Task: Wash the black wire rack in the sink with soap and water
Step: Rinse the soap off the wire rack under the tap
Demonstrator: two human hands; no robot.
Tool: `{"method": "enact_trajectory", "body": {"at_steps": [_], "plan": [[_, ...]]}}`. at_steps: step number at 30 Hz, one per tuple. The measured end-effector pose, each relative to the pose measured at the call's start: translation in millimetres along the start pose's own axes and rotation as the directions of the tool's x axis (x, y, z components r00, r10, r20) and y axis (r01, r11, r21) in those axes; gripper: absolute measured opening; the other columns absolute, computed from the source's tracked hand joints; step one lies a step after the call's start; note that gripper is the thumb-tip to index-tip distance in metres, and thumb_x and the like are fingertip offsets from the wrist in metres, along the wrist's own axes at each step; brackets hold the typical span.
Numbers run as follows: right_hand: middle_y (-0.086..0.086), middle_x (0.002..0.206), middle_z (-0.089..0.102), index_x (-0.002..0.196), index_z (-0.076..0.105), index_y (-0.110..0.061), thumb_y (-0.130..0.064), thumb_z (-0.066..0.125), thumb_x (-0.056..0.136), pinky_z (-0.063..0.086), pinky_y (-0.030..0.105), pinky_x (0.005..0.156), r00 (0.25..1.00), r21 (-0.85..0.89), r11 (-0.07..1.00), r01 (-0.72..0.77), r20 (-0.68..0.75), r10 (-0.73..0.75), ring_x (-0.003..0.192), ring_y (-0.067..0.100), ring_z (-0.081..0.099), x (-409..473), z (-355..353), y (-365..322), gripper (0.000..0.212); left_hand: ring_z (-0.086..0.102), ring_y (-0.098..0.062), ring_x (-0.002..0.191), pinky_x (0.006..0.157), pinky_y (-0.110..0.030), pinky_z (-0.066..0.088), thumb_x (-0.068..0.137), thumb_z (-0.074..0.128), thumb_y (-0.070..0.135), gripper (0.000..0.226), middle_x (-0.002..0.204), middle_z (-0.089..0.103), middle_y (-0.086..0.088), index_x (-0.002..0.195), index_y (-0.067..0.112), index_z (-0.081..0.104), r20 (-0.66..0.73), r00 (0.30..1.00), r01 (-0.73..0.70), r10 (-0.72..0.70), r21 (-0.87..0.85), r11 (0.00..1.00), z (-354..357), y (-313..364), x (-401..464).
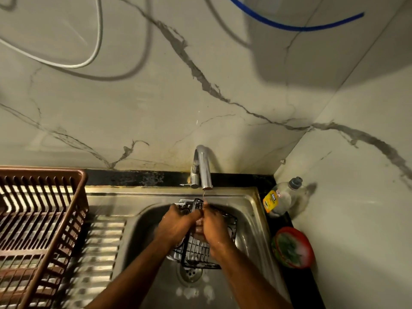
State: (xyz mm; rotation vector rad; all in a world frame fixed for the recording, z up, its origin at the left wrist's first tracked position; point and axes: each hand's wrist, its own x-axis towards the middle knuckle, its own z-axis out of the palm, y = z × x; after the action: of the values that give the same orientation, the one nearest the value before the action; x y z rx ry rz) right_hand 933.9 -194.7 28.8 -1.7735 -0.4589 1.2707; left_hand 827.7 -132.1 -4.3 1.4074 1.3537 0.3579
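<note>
Black wire rack (201, 250) is held tilted over the sink (142, 230) basin, its top end under the tap (204, 168) trickle so runoff falls toward the drain (189, 274), gripped by left hand (178, 221) and right hand (214, 228), fingers curled on wires.

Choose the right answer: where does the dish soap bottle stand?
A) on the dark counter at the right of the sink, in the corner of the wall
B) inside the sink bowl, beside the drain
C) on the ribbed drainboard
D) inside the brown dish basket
A: the dish soap bottle stands on the dark counter right of the sink, against the wall corner.
</note>
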Motion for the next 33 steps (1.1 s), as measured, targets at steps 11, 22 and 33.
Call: {"method": "enact_trajectory", "body": {"at_steps": [11, 22, 33], "plan": [[0.005, 0.074, 0.067, 0.104, 0.070, -0.006, -0.042, 0.042, 0.106, 0.038, 0.018, 0.040, 0.992, 0.209, 0.974, -0.087, -0.070, 0.104, 0.044, 0.006, 0.054, 1.3, -13.6, -25.9, 0.046, 0.018, -0.034, 0.151, 0.120, -0.053, 0.030, 0.094, 0.037, 0.073, 0.076, 0.158, 0.025, -0.014, 0.146, 0.017, 0.040, -0.003, 0.998, -0.060, 0.063, 0.263, 0.963, 18.9, 7.5, -18.6], [0.006, 0.093, 0.077, 0.101, 0.075, -0.014, -0.035, 0.051, 0.103, 0.055, 0.031, 0.074, 0.996, 0.264, 0.964, 0.002, -0.081, 0.020, 0.094, 0.021, 0.072, -3.8, -7.4, -26.8, 0.032, 0.063, -0.015, 0.109, 0.103, -0.032, 0.042, 0.100, 0.026, 0.046, 0.050, 0.113, 0.072, 0.003, 0.113, 0.026, 0.070, -0.084, 0.806, -0.483, 0.586, 0.480, 0.733, 30.6, 26.3, -9.2], [0.002, 0.058, 0.064, 0.092, 0.071, -0.013, -0.040, 0.046, 0.105, 0.044, 0.022, 0.045, 0.996, 0.051, 0.998, 0.029, -0.082, -0.025, 0.050, 0.010, 0.057, 1.9, -33.4, -17.0, 0.039, 0.065, -0.013, 0.096, 0.089, -0.034, 0.049, 0.109, 0.033, 0.045, 0.039, 0.103, 0.073, 0.004, 0.098, 0.032, 0.068, 0.167, 0.925, -0.377, 0.341, 0.311, 0.872, 24.6, 40.2, 1.1]]}}
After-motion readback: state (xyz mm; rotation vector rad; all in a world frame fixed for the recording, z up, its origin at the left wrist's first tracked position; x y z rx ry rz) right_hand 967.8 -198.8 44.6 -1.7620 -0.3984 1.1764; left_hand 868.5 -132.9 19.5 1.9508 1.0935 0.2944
